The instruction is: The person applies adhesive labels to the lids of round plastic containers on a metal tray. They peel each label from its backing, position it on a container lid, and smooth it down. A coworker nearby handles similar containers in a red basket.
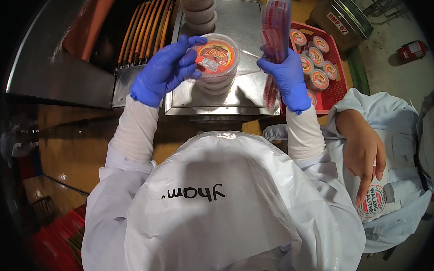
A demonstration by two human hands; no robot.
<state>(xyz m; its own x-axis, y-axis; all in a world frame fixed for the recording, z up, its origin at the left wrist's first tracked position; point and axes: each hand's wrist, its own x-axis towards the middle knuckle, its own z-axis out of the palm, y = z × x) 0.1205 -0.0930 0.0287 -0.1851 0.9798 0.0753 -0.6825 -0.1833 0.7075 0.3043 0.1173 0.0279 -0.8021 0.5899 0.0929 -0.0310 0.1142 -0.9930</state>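
Observation:
My left hand (pixel 169 70), in a blue glove, has its fingers curled at the left edge of a clear plastic sheet with a round orange-red label (pixel 216 59). That sheet lies over the top of a stack of white tubs (pixel 215 88) and reaches toward my right hand. Also gloved in blue, my right hand (pixel 286 78) grips a thick bundle of clear plastic sheets with red print (pixel 276 30), held upright right of the stack. Whether the label belongs to the sheet or to the tub under it is hard to make out.
Beneath the tubs is a steel tabletop (pixel 241 20), with another tub stack (pixel 199 16) at its far side. A red crate (pixel 337 90) holds several labelled tubs. At right sits a person whose bare hand (pixel 363 147) shows. Orange bars (pixel 144 30) fill a frame at left.

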